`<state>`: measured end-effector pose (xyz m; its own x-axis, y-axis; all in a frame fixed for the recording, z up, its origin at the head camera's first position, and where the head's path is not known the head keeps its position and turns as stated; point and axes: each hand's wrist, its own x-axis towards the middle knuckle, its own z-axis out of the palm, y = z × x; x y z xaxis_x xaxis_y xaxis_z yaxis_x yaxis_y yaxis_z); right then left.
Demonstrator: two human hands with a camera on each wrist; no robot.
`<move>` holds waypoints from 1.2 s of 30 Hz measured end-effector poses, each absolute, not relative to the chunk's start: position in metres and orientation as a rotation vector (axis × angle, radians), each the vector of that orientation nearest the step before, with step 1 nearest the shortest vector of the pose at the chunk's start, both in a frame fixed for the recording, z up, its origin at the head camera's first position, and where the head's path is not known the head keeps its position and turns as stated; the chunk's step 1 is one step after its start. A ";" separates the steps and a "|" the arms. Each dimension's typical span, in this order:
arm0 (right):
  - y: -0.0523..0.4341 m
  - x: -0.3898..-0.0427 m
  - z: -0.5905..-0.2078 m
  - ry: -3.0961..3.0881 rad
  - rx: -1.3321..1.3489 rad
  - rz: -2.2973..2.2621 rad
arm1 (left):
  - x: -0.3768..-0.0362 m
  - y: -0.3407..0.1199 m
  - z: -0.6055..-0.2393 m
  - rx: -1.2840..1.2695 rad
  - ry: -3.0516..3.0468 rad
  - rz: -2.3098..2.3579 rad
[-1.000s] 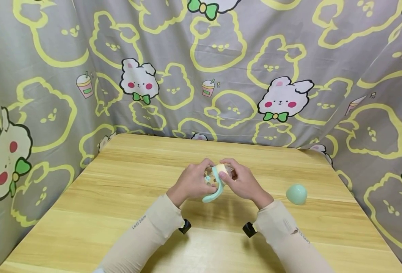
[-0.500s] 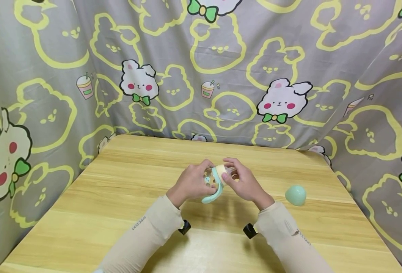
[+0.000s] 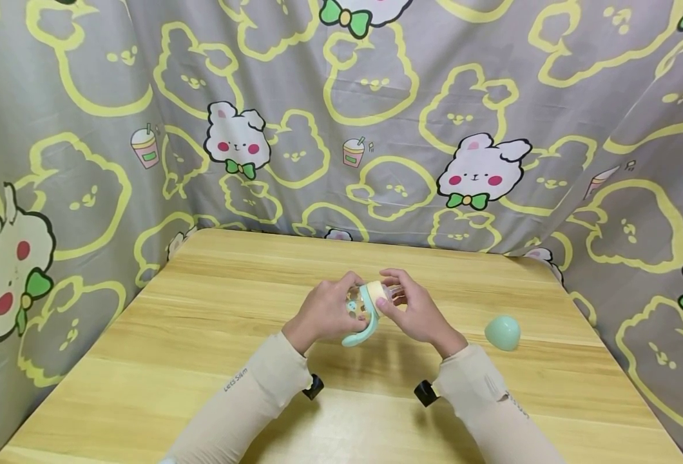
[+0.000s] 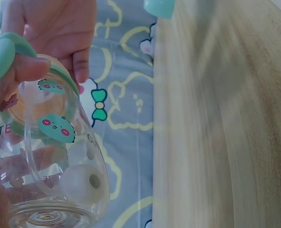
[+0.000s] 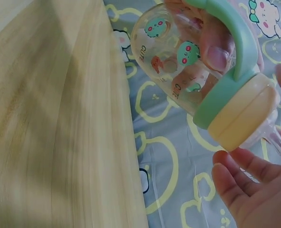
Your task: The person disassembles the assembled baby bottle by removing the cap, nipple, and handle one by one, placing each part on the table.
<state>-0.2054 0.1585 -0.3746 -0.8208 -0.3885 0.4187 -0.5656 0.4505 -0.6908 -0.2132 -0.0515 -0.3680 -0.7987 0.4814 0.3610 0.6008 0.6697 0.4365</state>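
Observation:
A clear baby bottle (image 3: 360,305) with cartoon prints, a mint-green collar with handles (image 5: 235,42) and a cream screw ring (image 5: 242,111) is held tilted above the table's middle. My left hand (image 3: 323,313) grips the bottle's clear body (image 4: 54,156), and its thumb (image 5: 217,53) shows through the plastic. My right hand (image 3: 415,310) curls round the cream ring and the clear teat end, thumb on the ring, with its fingers (image 5: 245,190) just below it. The right hand (image 4: 54,23) also shows beyond the bottle in the left wrist view.
A mint-green dome cap (image 3: 502,332) lies on the wooden table (image 3: 214,335) to the right of my hands and also shows as the cap (image 4: 159,7). A grey cloth with rabbit prints (image 3: 341,116) hangs round the table's back and sides.
The bottle stays in the same place in both hands. My right hand's fingers have shifted slightly on the cream ring end.

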 end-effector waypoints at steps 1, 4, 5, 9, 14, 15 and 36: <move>0.158 -0.205 -0.374 -2.503 0.822 1.302 | -0.213 -0.051 -0.368 -0.880 -2.666 -0.811; 0.157 -0.205 -0.374 -2.520 0.781 1.295 | -0.213 -0.051 -0.367 -0.884 -2.657 -0.808; 0.157 -0.205 -0.374 -2.526 0.772 1.296 | -0.213 -0.051 -0.367 -0.884 -2.658 -0.803; 0.157 -0.205 -0.374 -2.537 0.765 1.300 | -0.213 -0.051 -0.367 -0.879 -2.680 -0.807; 0.159 -0.205 -0.376 -2.502 0.830 1.308 | -0.213 -0.051 -0.367 -0.875 -2.694 -0.799; 0.159 -0.205 -0.376 -2.497 0.839 1.311 | -0.213 -0.051 -0.367 -0.875 -2.695 -0.797; 0.160 -0.206 -0.380 -2.460 0.815 1.347 | -0.213 -0.050 -0.367 -0.864 -2.706 -0.783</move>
<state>-0.2061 0.1596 -0.3802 -0.8217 -0.3631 0.4392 -0.5656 0.4261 -0.7061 -0.2127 -0.0503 -0.3671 -0.8107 0.4816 0.3327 0.5849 0.6899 0.4265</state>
